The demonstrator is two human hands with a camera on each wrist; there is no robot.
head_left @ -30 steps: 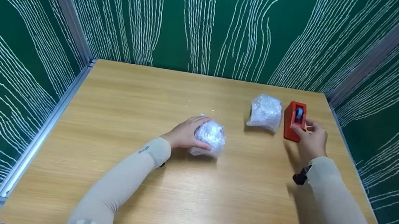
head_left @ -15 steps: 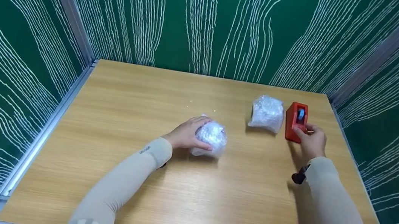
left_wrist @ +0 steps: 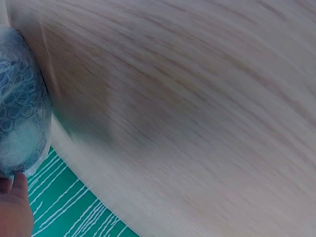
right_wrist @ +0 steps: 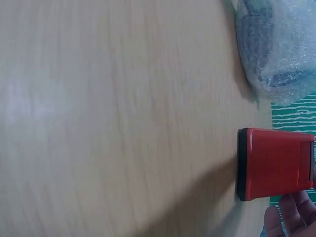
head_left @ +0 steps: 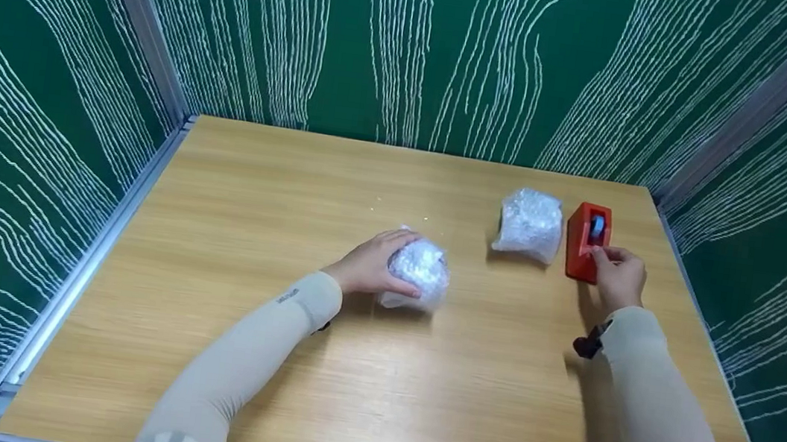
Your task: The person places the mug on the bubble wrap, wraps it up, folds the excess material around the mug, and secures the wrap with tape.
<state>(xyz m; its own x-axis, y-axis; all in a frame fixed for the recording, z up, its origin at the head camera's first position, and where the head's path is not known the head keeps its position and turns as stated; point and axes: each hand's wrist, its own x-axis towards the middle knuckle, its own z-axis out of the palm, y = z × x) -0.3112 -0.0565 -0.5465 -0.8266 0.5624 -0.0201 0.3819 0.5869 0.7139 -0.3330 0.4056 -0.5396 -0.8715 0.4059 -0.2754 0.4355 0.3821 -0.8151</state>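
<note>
My left hand (head_left: 371, 263) grips a bubble-wrapped bundle (head_left: 423, 273) near the middle of the wooden table, fingers over its far side and thumb on the near side. In the left wrist view the same bubble-wrapped bundle (left_wrist: 22, 103) shows at the left edge, fingertips against its lower end. My right hand (head_left: 621, 277) is at the front of a red tape dispenser (head_left: 580, 248), thumb and fingers pinched together at its tape end. The strip of tape itself is too small to make out. A blue-cored roll (head_left: 597, 226) sits inside the dispenser.
A second bubble-wrapped bundle (head_left: 530, 224) lies just left of the dispenser. Several tiny white specks lie beyond the left hand. Green walls with white wavy lines (head_left: 444, 54) border the wooden table (head_left: 254, 196) at the back and sides.
My right thumb and fingers have closed together at the front of the tape dispenser. My left hand keeps its hold on the bundle. The whole view has shifted slightly.
</note>
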